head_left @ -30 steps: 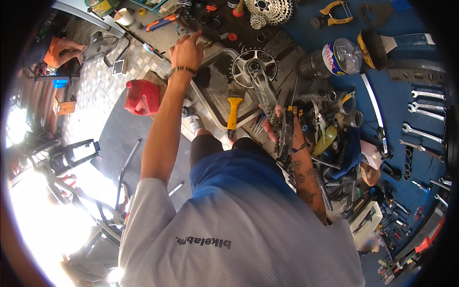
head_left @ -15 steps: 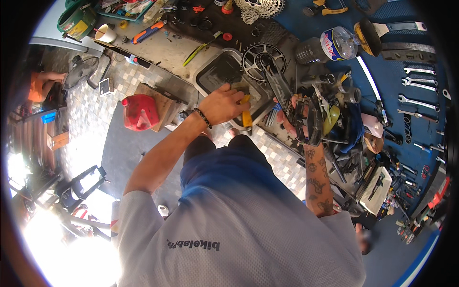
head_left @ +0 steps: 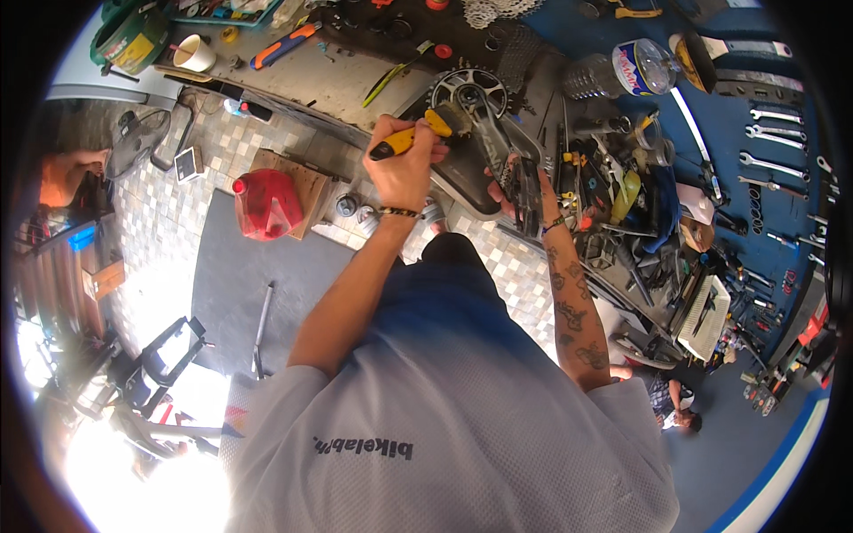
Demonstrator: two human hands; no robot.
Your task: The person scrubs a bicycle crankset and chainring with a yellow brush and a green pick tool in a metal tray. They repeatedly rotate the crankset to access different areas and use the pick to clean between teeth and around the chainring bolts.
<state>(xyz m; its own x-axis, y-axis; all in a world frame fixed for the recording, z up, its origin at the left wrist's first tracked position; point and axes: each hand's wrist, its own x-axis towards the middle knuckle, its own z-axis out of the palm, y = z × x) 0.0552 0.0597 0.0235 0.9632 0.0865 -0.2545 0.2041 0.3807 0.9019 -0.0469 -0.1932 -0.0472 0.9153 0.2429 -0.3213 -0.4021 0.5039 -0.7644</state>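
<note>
Wears a pale grey shirt (head_left: 498,426), nearest to the view, blue toward the hem. Reaches forward past it with 2 bare forearms. Holds a yellow-handled brush (head_left: 437,123) in the left grip (head_left: 402,160), fingers curled closed around the handle, bristles toward the upper right. Has the bristles at the lower edge of a toothed chainring (head_left: 468,78), just beside a crank arm (head_left: 491,133); cannot tell whether touching. Supports the crank arm's nearer end by a dark pedal-like part (head_left: 530,197), held in the right grip (head_left: 548,200); wraps fingers around it, partly hidden behind it, so cannot tell how tightly. Tilts the crank arm from upper left to lower right, above a metal tray (head_left: 458,173) at the edge of the tabletop (head_left: 351,80).

To the right of the right grip, a clutter of hand tools around a yellowish bottle (head_left: 625,191). Farther across, a green-yellow slim brush (head_left: 391,80), a red cap (head_left: 443,51), a blue-orange cutter (head_left: 284,46) and a white cup (head_left: 194,55). At upper right, a clear bottle (head_left: 657,67) on its side; beyond, wrenches (head_left: 773,166) on a blue board. Down at left, a red jug (head_left: 267,206) near a wooden box (head_left: 306,191) over tiled floor (head_left: 178,222). At lower right, well apart, 1 other person (head_left: 673,401).
</note>
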